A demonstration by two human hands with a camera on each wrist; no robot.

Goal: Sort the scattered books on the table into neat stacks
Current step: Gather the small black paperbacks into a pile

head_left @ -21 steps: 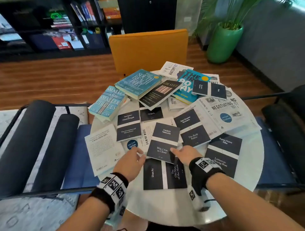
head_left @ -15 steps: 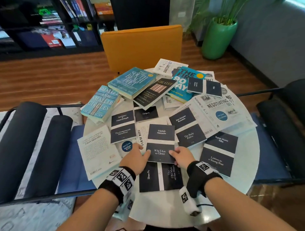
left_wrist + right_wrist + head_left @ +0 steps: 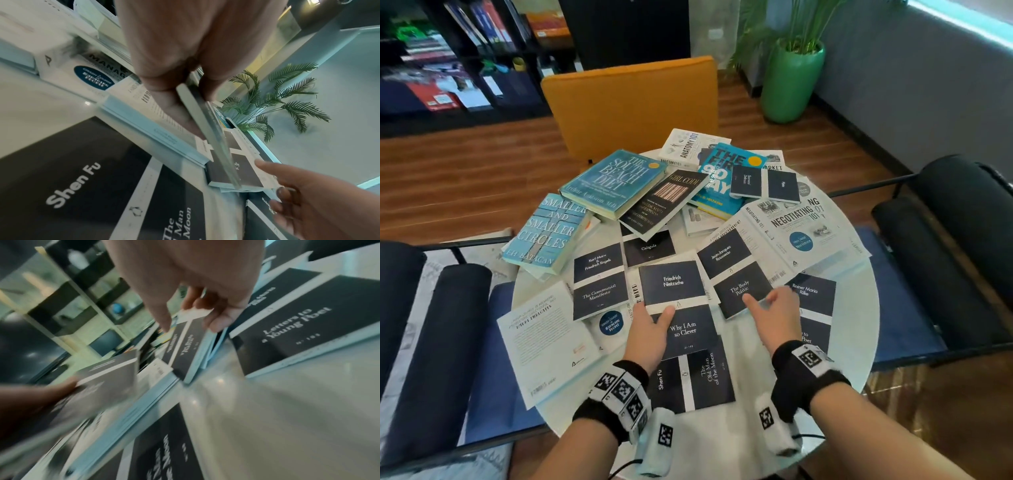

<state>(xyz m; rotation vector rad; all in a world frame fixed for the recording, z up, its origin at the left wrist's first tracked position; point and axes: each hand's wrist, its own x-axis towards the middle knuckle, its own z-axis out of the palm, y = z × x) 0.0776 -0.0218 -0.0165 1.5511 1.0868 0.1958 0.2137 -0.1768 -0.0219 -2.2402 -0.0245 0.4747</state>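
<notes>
Small dark paperbacks and larger books lie scattered over a round white table (image 3: 753, 431). My left hand (image 3: 659, 320) grips the near left edge of "Why I Am so Clever" (image 3: 681, 301), thumb on the cover. The left wrist view shows that book (image 3: 205, 123) tilted up off the pile, pinched between thumb and fingers. My right hand (image 3: 767, 305) reaches over the near right corner of "The Body Politic" (image 3: 736, 284), one finger stretched onto its cover; in the right wrist view its fingertips (image 3: 218, 324) touch that book's edge (image 3: 185, 344). "The Old Man of the Moon" (image 3: 698, 377) lies nearest me.
"Letters to a Young Poet" (image 3: 815, 308) lies partly under my right hand. Large books crowd the far half: "Smaller and Smaller Circles" (image 3: 544, 233), "The South Beach Diet" (image 3: 613, 181), "Negotiating 101" (image 3: 794, 229). An orange chair (image 3: 630, 106) stands behind; dark chairs (image 3: 945, 260) flank the table.
My left hand has taken hold of "Why I Am so Clever" and tipped it up. My right hand has left that book and moved right to "The Body Politic".
</notes>
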